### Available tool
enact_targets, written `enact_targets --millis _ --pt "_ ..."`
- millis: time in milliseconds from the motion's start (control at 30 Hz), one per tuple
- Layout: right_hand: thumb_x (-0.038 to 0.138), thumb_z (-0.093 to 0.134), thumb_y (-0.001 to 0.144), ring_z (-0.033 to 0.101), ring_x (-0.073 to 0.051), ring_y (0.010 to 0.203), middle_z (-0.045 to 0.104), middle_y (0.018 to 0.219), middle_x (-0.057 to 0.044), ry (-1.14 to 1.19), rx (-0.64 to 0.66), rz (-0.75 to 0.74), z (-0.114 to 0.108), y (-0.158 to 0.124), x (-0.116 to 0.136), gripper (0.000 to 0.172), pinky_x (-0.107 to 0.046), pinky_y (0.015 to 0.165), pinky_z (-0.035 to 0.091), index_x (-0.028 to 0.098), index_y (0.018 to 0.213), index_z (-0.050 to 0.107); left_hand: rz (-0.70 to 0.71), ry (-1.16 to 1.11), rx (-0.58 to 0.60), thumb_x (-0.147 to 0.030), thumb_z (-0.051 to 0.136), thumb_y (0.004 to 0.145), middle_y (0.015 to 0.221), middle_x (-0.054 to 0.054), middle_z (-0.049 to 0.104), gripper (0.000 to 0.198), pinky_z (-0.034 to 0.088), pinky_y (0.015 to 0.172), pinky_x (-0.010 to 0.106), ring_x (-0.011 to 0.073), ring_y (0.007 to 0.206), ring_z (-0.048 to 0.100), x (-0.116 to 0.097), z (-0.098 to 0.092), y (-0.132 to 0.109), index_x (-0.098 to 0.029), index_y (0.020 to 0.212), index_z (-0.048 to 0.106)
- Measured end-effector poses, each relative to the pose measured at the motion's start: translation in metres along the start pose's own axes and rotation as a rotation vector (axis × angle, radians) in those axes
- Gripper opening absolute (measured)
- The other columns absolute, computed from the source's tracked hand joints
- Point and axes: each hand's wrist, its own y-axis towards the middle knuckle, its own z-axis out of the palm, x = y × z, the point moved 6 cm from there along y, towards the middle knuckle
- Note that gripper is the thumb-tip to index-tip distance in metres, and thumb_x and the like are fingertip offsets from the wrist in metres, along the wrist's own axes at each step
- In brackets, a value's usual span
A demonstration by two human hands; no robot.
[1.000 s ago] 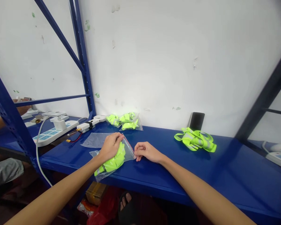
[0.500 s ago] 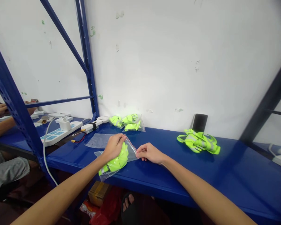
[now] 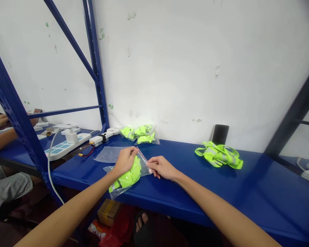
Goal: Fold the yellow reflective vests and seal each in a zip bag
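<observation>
A clear zip bag (image 3: 145,169) with a folded neon-yellow reflective strap vest (image 3: 130,176) inside lies at the table's front edge. My left hand (image 3: 125,161) pinches the far end of its red-lined seal. On the other end of the seal, my right hand (image 3: 162,168) has thumb and fingers closed. A flat clear bag (image 3: 106,154) lies beside my left hand. Farther right rests a loose neon-yellow reflective vest (image 3: 218,155), unbagged, with its straps looped.
Bagged neon vests (image 3: 144,133) lie against the wall. A dark phone (image 3: 220,133) leans there too. At left are a power strip (image 3: 67,145), a small white fan (image 3: 113,131), wires and a blue rack post (image 3: 18,103). Another person's arm (image 3: 2,140) is beyond it.
My right hand has slid slightly up and left along the bag's seal. My left hand stays in place at the other end.
</observation>
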Motion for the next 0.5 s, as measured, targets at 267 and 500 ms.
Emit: enact_targets --millis 267,500 --pt "0.036 0.047 0.09 0.045 -0.011 0.054 0.055 0.062 0.002 -0.406 -0.234 -0.307 -0.004 -0.007 0.017 0.024 -0.023 0.054 0.032 0.018 0.083 0.06 -0.014 -0.017 -0.027 -0.04 0.038 0.089 0.057 -0.002 0.051 0.036 0.031 0.058 0.026 0.0154 0.058 0.048 0.003 0.005 0.001 -0.018 0.066 0.054" --pt "0.04 0.043 0.092 0.049 -0.013 0.058 0.057 0.065 0.001 -0.365 -0.252 -0.279 -0.007 -0.009 0.015 0.03 -0.024 0.057 0.034 0.018 0.082 0.059 -0.021 0.002 -0.006 -0.038 0.039 0.089 0.059 -0.001 0.055 0.034 0.032 0.059 0.027 0.0166 0.059 0.051 -0.011 0.016 -0.002 -0.019 0.067 0.056"
